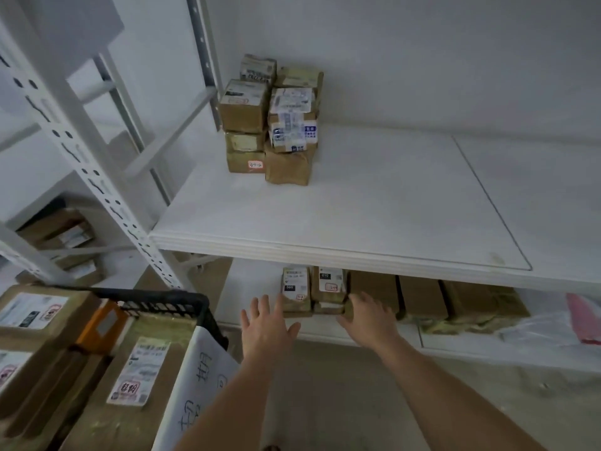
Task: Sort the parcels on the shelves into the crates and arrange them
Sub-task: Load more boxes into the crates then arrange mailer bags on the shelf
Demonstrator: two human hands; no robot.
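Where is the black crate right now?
In the head view, the black crate sits at lower left, holding parcels, beside the white shelf post and left of the left hand.

White metal shelving (107, 190) with two boards in view. On the upper shelf (357, 216), a stack of small brown parcels (271, 120) at the back left corner, several with white labels. On the lower shelf (325, 333), a row of brown parcels (406, 297) standing side by side along the front, the two leftmost labelled; further right, clear plastic wrapping (536, 330) and a pink bag (583, 317). Beside the shelving on the left, a black crate (169, 302) packed with labelled cardboard boxes (130, 385).
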